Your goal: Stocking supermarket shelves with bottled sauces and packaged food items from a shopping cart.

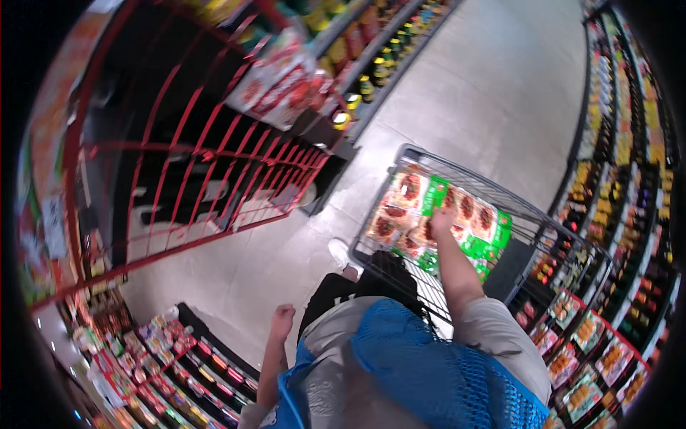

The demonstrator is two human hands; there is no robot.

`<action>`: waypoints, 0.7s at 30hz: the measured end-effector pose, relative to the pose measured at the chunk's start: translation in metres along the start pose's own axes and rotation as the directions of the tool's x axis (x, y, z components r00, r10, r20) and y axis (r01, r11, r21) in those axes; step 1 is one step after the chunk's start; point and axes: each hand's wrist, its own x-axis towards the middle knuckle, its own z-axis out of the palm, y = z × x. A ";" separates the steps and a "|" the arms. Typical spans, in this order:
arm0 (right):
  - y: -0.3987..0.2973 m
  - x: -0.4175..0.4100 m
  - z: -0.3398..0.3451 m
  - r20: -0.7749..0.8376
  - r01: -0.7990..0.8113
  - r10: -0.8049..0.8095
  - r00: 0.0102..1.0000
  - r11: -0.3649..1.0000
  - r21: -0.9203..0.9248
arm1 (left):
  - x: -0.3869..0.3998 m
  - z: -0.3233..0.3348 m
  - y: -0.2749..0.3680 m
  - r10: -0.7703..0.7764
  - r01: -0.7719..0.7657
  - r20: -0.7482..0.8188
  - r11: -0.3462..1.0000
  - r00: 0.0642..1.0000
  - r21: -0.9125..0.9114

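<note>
A shopping cart with a grey rim (471, 171) stands at my right side. In it lie several food packages (410, 187) with green ends and pictures of a topped food. My right hand (442, 219) reaches into the cart and rests at these packages; whether its fingers grip one cannot be told. My left hand (284, 313) hangs low at my left side over the floor, loosely curled, with nothing visible in it. I wear a blue mesh vest (407, 348) over a light grey shirt.
A red wire rack (209, 153) rises at the left, with a printed box (278, 80) above it. Shelves of bottles (380, 69) run behind it. Stocked shelves (616, 177) line the right side; packaged goods (166, 343) fill a display at lower left. Pale floor (498, 80) runs between.
</note>
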 end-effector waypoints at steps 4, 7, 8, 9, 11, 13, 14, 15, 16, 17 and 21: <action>-0.019 0.010 -0.046 0.065 0.323 -0.327 0.943 0.944 0.071 | 0.033 0.010 0.058 0.147 -0.151 0.036 0.979 0.988 0.137; -0.090 -0.062 -0.058 0.209 0.501 -0.510 0.834 0.860 0.096 | 0.033 -0.001 0.096 0.211 -0.210 0.005 0.968 0.977 0.136; -0.109 -0.080 -0.065 0.228 0.516 -0.543 0.809 0.840 0.168 | 0.039 -0.005 0.113 0.230 -0.227 -0.009 0.967 0.973 0.115; -0.132 -0.102 -0.074 0.275 0.546 -0.567 0.776 0.823 0.158 | 0.043 -0.008 0.127 0.317 -0.318 0.020 0.944 0.948 0.088; -0.155 -0.120 -0.090 0.310 0.623 -0.633 0.710 0.769 0.144 | 0.041 -0.010 0.172 0.470 -0.473 0.068 0.880 0.880 0.035; -0.198 -0.161 -0.099 0.353 0.597 -0.645 0.678 0.763 0.248 | 0.031 -0.015 0.205 0.526 -0.527 0.058 0.850 0.848 -0.001; -0.223 -0.180 -0.106 0.393 0.543 -0.646 0.655 0.763 0.350 | 0.030 -0.013 0.215 0.583 -0.571 0.084 0.810 0.808 -0.136; -0.238 -0.189 -0.113 0.468 0.464 -0.579 0.668 0.815 0.346 | 0.030 -0.012 0.226 0.642 -0.601 0.106 0.754 0.759 -0.266; -0.251 -0.199 -0.115 0.465 0.474 -0.584 0.665 0.812 0.341 | 0.028 -0.010 0.235 0.647 -0.602 0.104 0.749 0.756 -0.277; -0.265 -0.212 -0.116 0.519 0.433 -0.590 0.618 0.807 0.401 | 0.023 -0.008 0.246 0.674 -0.618 0.133 0.725 0.726 -0.303; -0.312 -0.265 -0.104 0.703 0.355 -0.562 0.436 0.825 0.440 | -0.002 -0.008 0.273 0.766 -0.700 0.072 0.617 0.639 -0.359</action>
